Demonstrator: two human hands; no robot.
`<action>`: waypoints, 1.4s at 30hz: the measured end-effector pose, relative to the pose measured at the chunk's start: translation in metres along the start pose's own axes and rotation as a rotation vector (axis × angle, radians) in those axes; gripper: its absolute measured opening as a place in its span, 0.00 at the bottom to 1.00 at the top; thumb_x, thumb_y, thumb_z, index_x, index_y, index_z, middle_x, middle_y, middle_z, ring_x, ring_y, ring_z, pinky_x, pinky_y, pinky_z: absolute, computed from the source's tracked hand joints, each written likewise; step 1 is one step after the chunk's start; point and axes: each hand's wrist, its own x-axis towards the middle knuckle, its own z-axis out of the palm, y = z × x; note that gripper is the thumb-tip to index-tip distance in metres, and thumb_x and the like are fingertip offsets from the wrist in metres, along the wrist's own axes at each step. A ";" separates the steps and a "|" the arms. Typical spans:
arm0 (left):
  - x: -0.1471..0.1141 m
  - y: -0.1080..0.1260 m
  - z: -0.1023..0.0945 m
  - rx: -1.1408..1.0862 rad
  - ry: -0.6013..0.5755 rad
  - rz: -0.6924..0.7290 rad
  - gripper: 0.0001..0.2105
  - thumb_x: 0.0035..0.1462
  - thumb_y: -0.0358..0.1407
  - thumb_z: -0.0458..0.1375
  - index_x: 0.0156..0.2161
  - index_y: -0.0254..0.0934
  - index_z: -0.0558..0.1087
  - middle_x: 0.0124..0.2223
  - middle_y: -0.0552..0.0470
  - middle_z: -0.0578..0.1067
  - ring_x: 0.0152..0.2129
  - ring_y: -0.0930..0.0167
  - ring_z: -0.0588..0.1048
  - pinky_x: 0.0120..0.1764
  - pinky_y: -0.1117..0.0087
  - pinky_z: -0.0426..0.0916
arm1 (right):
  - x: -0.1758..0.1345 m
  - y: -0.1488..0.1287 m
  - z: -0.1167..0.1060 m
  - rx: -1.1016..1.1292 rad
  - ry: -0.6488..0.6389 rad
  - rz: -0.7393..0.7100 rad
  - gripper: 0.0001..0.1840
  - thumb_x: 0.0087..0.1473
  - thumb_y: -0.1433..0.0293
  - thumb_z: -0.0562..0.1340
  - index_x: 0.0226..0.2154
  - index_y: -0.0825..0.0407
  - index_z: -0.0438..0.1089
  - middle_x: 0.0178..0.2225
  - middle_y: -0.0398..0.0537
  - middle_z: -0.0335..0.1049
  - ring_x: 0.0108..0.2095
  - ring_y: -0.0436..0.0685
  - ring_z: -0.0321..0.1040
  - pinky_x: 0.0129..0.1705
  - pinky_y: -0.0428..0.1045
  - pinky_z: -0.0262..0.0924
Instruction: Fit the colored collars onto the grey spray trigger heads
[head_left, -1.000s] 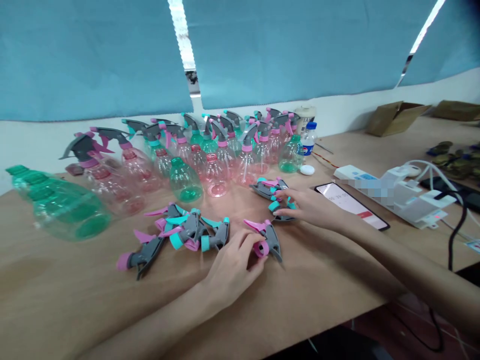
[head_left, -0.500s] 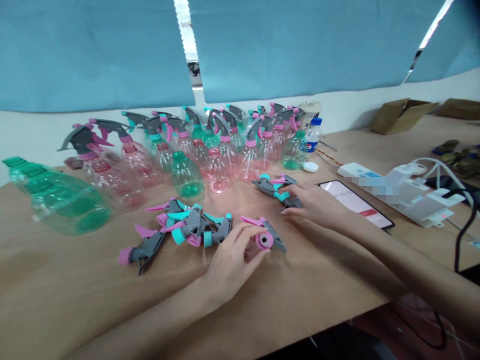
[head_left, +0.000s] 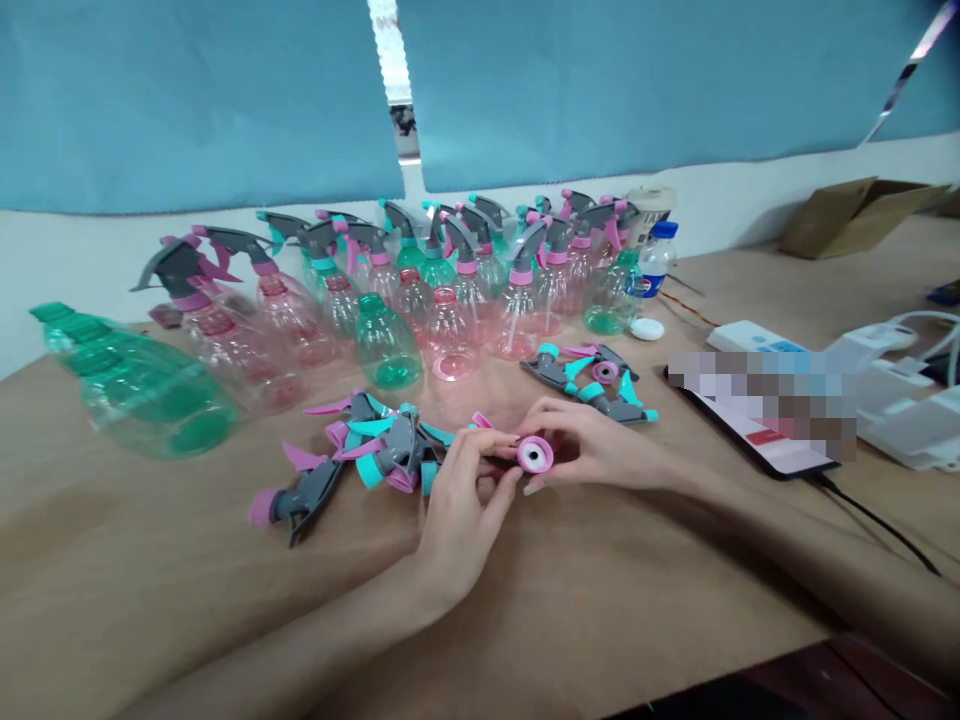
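Observation:
Just above the table, a trigger spray head (head_left: 535, 456) points the opening of its pink collar toward me, with a white ring inside. My left hand (head_left: 466, 500) is closed on it from the left. From the right, the thumb and fingers of my right hand (head_left: 589, 445) close around the collar; its grey body is mostly hidden by both hands. Left of my hands lies a heap of loose grey spray heads (head_left: 397, 447) with pink and turquoise parts. Beyond my right hand lies a smaller group, including a grey and turquoise spray head (head_left: 619, 408).
Behind stand several pink and green bottles, many with spray heads, among them an open green bottle (head_left: 387, 345) and an open pink bottle (head_left: 453, 340). Green bottles (head_left: 150, 400) lie at left. A phone (head_left: 750, 425), white power strip (head_left: 885, 400) and cardboard box (head_left: 847, 215) are at right.
My right hand has let go of the turquoise-collared spray head at right and moved left onto the pink-collared one. My left hand still holds that one. The view has turned slightly left.

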 end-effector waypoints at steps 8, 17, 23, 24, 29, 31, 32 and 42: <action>0.000 0.001 -0.001 -0.044 0.004 -0.055 0.07 0.61 0.29 0.52 0.44 0.40 0.66 0.43 0.50 0.70 0.41 0.69 0.71 0.43 0.66 0.70 | -0.007 0.005 0.029 0.032 0.350 -0.065 0.12 0.51 0.64 0.65 0.40 0.48 0.71 0.42 0.48 0.67 0.43 0.55 0.68 0.44 0.53 0.66; 0.001 0.005 -0.003 -0.011 0.045 -0.019 0.05 0.60 0.33 0.55 0.42 0.40 0.67 0.42 0.49 0.69 0.42 0.67 0.70 0.46 0.63 0.68 | -0.011 0.004 0.034 -0.088 0.459 -0.074 0.10 0.50 0.66 0.65 0.38 0.47 0.71 0.44 0.51 0.64 0.49 0.60 0.64 0.48 0.58 0.64; 0.002 -0.001 0.000 -0.044 0.000 -0.117 0.03 0.60 0.34 0.55 0.40 0.40 0.67 0.40 0.51 0.71 0.39 0.70 0.72 0.42 0.66 0.70 | -0.009 0.004 0.036 -0.159 0.416 -0.088 0.09 0.50 0.68 0.65 0.38 0.48 0.71 0.49 0.53 0.62 0.53 0.62 0.60 0.51 0.61 0.62; 0.002 -0.002 0.000 -0.061 -0.001 -0.107 0.03 0.61 0.34 0.55 0.40 0.40 0.67 0.40 0.51 0.70 0.39 0.70 0.72 0.42 0.67 0.70 | -0.009 0.004 0.036 -0.168 0.399 -0.093 0.11 0.50 0.67 0.65 0.39 0.47 0.71 0.50 0.53 0.62 0.54 0.63 0.59 0.52 0.62 0.61; 0.004 -0.003 -0.002 -0.014 0.002 -0.047 0.03 0.61 0.33 0.53 0.36 0.39 0.69 0.40 0.50 0.69 0.38 0.70 0.72 0.37 0.70 0.71 | -0.009 0.003 0.035 -0.173 0.346 -0.110 0.17 0.49 0.63 0.67 0.43 0.46 0.70 0.52 0.53 0.62 0.54 0.64 0.59 0.53 0.63 0.60; 0.006 -0.002 -0.003 0.045 0.003 -0.013 0.04 0.61 0.32 0.54 0.34 0.39 0.69 0.39 0.51 0.69 0.37 0.71 0.72 0.37 0.71 0.70 | -0.009 0.004 0.035 -0.163 0.342 -0.110 0.18 0.49 0.62 0.67 0.44 0.46 0.70 0.52 0.53 0.62 0.55 0.64 0.59 0.54 0.63 0.60; 0.007 -0.002 -0.004 0.075 0.004 0.012 0.04 0.60 0.31 0.54 0.33 0.39 0.69 0.39 0.51 0.69 0.36 0.71 0.72 0.37 0.71 0.70 | -0.009 0.004 0.035 -0.160 0.338 -0.110 0.19 0.48 0.61 0.67 0.44 0.45 0.70 0.53 0.53 0.62 0.55 0.64 0.59 0.54 0.63 0.60; 0.012 -0.004 -0.011 0.173 0.003 0.258 0.08 0.58 0.24 0.54 0.32 0.38 0.70 0.38 0.53 0.70 0.35 0.73 0.72 0.38 0.72 0.69 | -0.011 0.006 0.033 -0.133 0.259 -0.113 0.21 0.47 0.61 0.68 0.45 0.47 0.70 0.55 0.52 0.61 0.56 0.62 0.59 0.56 0.61 0.58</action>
